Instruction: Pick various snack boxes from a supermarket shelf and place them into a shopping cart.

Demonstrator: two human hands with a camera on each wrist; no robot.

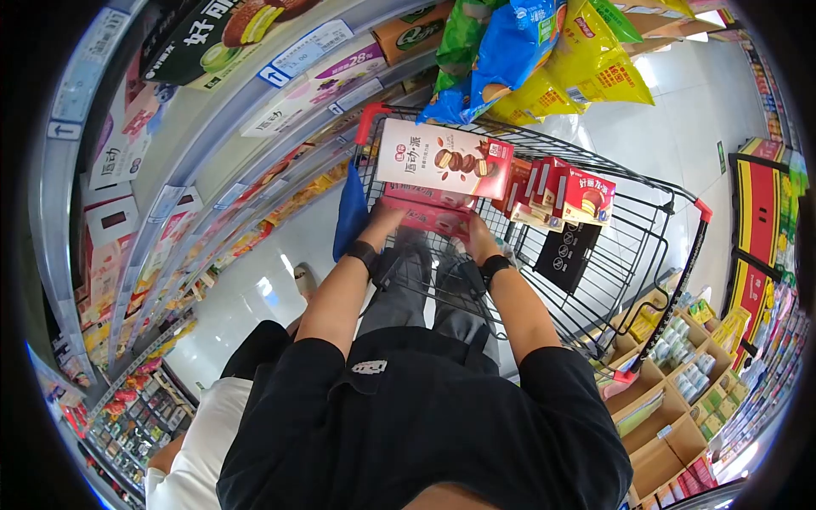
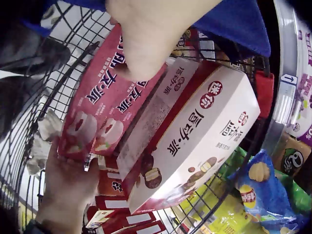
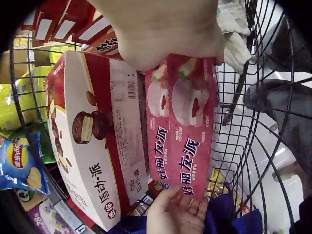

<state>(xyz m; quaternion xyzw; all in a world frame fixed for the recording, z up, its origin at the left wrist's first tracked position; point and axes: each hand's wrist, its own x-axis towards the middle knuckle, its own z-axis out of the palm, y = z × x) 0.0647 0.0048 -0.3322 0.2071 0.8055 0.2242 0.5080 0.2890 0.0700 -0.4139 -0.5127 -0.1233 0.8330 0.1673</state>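
Two pink pie boxes point(image 3: 192, 131) with strawberry pictures lie side by side within the shopping cart. My left hand point(image 1: 384, 223) grips one end of the pink box nearer my body, thumb curled over its edge. The opposite end is in the grip of my right hand point(image 1: 483, 240). The second pink box is pressed close along its far side. Just beyond stands a larger white and red pie box point(image 1: 442, 159), parallel to the pink ones. Parts of the box ends are hidden by my palms in the wrist views.
Wire cart walls point(image 1: 654, 229) surround the boxes. Several small red boxes point(image 1: 586, 194) and a black box point(image 1: 568, 257) sit to the right. Chip bags point(image 1: 518, 51) hang beyond the cart. A loaded shelf point(image 1: 212, 144) runs along the left; a person in white point(image 1: 200, 442) is close behind it.
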